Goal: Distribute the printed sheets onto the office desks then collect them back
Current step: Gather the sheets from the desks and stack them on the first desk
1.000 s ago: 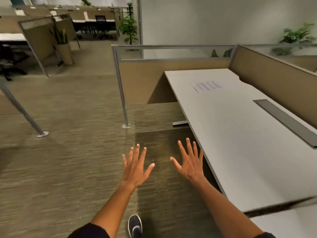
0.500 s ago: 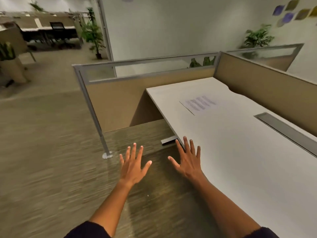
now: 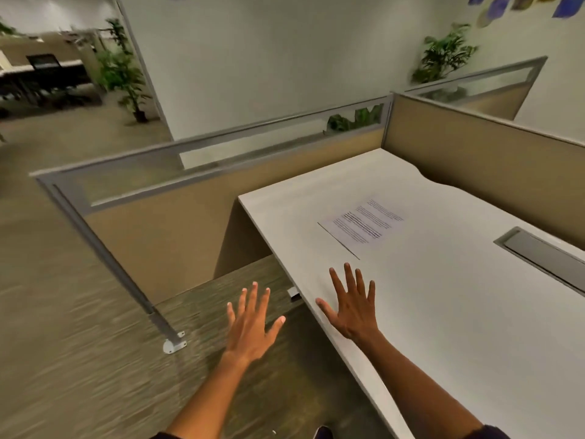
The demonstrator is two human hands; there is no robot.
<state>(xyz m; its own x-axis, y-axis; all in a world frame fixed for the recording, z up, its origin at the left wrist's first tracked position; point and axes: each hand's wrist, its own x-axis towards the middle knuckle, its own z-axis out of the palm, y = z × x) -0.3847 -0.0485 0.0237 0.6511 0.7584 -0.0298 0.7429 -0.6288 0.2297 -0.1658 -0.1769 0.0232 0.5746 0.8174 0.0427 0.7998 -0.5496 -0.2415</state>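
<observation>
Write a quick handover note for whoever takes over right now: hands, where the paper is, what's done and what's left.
Left hand: open, empty, over the carpet beside the desk.
Right hand: open, empty, over the desk's near edge.
Printed sheet: flat on the desk, ahead of the right hand, untouched.
Done: this sheet is laid out.
Left: pick it up; other desks are too blurred to check.

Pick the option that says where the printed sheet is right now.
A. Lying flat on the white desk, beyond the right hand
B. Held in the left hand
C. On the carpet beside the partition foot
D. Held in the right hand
A. The printed sheet lies flat on the white desk, ahead of the open, empty right hand; the left hand is empty too, over the carpet.
</observation>
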